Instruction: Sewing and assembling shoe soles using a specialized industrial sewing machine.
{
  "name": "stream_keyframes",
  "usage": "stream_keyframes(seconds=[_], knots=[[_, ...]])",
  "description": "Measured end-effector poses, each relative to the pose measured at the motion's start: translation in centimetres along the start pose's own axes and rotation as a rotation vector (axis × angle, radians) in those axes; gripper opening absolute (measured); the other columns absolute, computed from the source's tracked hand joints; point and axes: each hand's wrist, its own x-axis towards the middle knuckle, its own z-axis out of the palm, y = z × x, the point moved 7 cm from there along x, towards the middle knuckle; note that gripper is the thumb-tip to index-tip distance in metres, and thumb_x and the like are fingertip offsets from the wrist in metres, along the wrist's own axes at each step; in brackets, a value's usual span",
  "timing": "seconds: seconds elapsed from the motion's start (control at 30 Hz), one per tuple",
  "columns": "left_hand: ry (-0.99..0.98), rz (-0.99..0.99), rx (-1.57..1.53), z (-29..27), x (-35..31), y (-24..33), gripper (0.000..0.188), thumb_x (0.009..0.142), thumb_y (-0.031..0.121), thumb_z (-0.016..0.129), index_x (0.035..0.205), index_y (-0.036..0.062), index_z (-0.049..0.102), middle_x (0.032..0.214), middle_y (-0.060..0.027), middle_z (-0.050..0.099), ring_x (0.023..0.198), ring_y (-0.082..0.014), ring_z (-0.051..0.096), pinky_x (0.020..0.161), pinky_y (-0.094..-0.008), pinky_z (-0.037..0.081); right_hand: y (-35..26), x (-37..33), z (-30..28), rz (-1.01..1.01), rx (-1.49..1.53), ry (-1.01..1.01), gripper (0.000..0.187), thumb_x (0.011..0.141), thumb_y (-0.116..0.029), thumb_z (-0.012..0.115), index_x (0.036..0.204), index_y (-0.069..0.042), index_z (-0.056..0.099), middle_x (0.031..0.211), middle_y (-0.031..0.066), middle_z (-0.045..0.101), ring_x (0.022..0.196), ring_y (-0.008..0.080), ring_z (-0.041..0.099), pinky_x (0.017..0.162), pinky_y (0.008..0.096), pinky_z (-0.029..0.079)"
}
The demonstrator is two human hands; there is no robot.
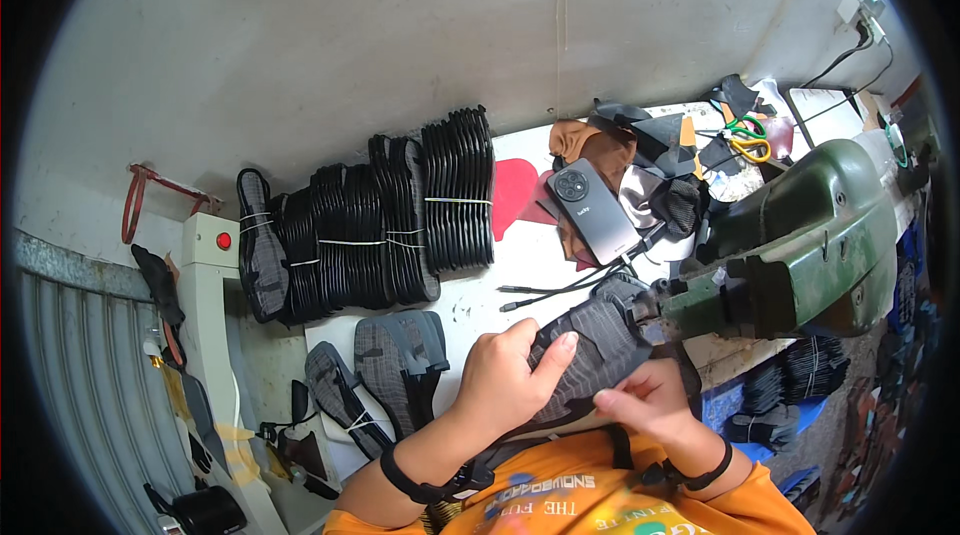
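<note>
A dark grey patterned shoe upper (590,335) is in front of me, its far end at the head of a green sewing machine (800,250). My left hand (515,375) is closed on the upper's left side, with the thumb on top and the other fingers mostly hidden underneath. At its near right edge, my right hand (650,400) has bent fingers closed on the fabric, partly out of sight. Whether the needle is in the fabric cannot be seen. To the left of my left hand lie more grey shoe pieces (400,360), one group tied with white string.
Bundles of black-edged shoe pieces (458,205) stand tied along the wall on the white table (460,310). Behind the upper lie a phone (595,213), black cables (530,292), fabric scraps (655,140) and scissors (750,147). At left rises a grey post with a red button (223,241).
</note>
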Motion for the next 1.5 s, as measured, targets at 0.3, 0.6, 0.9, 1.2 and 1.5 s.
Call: stream_keyframes(seconds=[0.3,0.6,0.9,1.2,1.5], knots=[[-0.035,-0.109,-0.476,3.8,-1.7,-3.0,0.043,0.101,0.031,0.066,0.073,-0.0024,0.066,0.057,-0.0011,0.059,0.054,-0.0062,0.049,0.048,-0.0306,0.041,0.6,-1.7,-1.8,0.063,0.067,0.057,0.028,0.091,-0.013,0.076,0.068,0.000,0.067,0.062,-0.0017,0.063,0.055,0.0021,0.049,0.048,0.0225,0.034],[0.102,-0.136,-0.597,3.7,-1.4,-1.8,0.042,0.103,0.028,0.063,0.073,-0.0004,0.067,0.060,0.0037,0.059,0.055,-0.0030,0.049,0.048,-0.0256,0.040,-1.0,-0.4,-3.2,-0.105,-0.091,0.209,0.031,0.093,-0.017,0.073,0.067,0.000,0.070,0.059,0.0002,0.064,0.054,0.0042,0.054,0.049,0.0229,0.038],[0.227,-0.208,-0.714,4.1,-1.6,-3.0,0.045,0.102,0.031,0.065,0.069,0.0000,0.064,0.058,-0.0006,0.061,0.044,-0.0078,0.054,0.040,-0.0255,0.042,-3.0,0.2,-3.0,-0.093,-0.179,0.373,0.047,0.096,-0.027,0.072,0.058,0.000,0.066,0.049,-0.0004,0.057,0.046,0.0059,0.051,0.045,0.0245,0.038],[0.413,-0.338,-1.126,5.9,-13.4,-8.5,0.032,0.104,0.032,0.062,0.098,0.0008,0.066,0.084,-0.0083,0.073,0.069,-0.0124,0.068,0.057,-0.0247,0.053,0.9,-6.3,4.1,0.011,-0.124,-0.447,0.071,0.087,-0.022,0.083,0.142,0.006,0.049,0.126,0.0119,0.062,0.116,0.0192,0.057,0.103,0.0334,0.046],[0.644,-0.139,0.055,-5.0,-20.2,-13.1,0.024,0.087,0.006,0.073,0.109,0.0000,0.067,0.103,-0.0124,0.069,0.092,-0.0228,0.067,0.082,-0.0334,0.052,6.3,-7.0,-3.1,0.181,-0.049,-0.070,0.060,0.083,-0.006,0.078,0.134,0.014,0.054,0.120,0.0144,0.067,0.103,0.0165,0.065,0.091,0.0310,0.053]])
